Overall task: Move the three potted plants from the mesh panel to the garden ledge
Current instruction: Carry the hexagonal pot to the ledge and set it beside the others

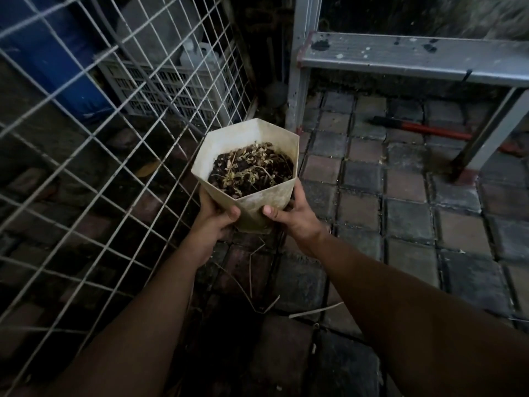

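A cream, faceted pot [257,202] filled with dark soil and dried plant bits hangs in the air above the paving, held from both sides. My left hand [213,222] grips its left lower wall, thumb on the front. My right hand [294,217] grips its right lower wall, thumb on the front too. The white wire mesh panel [94,156] leans at the left, just beside the pot. No other pots show in view, and no garden ledge can be made out.
A metal stepladder [400,57] stands at the back right, with a red-handled tool [423,129] lying under it. Behind the mesh sit a white plastic crate [160,90] with jugs and a blue barrel [57,53]. Square paving stones [400,207] cover the ground.
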